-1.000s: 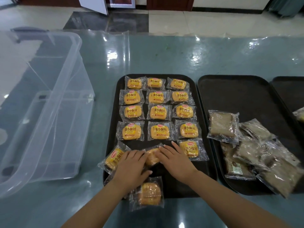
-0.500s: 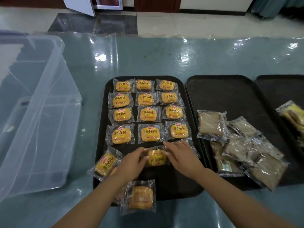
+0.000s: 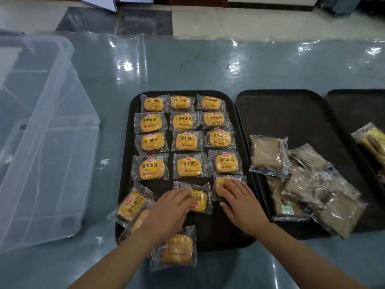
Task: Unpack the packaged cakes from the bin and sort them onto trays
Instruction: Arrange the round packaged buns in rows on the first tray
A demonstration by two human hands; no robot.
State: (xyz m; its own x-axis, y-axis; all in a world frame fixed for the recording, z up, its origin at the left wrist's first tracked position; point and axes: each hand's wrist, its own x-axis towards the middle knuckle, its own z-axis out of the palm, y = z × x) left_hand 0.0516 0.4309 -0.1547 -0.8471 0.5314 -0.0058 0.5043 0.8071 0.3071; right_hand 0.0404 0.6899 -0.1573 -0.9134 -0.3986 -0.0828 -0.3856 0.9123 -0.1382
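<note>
Glossy blue-green desk (image 3: pixel 208 65) carries three black trays beside a clear bin (image 3: pixel 41 142) that looks empty. On the left tray (image 3: pixel 125 184), yellow cakes (image 3: pixel 187 140) lie in neat rows; the near row is unfinished. Left hand (image 3: pixel 166 209) rests flat, fingers straight, on the middle cake (image 3: pixel 200 201). Right hand (image 3: pixel 237 197) presses spread fingers on the right cake (image 3: pixel 220 184). Risk: slick wrappers may slide and nudge the row beyond, and the loose cake (image 3: pixel 177 249) overhanging the near rim could slip off. Brown cakes (image 3: pixel 302 184) lie heaped on the middle tray (image 3: pixel 291 113).

Clear glossy plastic bin (image 3: pixel 41 142); matt black trays (image 3: pixel 270 105); shiny crinkled film wrappers (image 3: pixel 190 165); glossy table (image 3: pixel 187 67).
</note>
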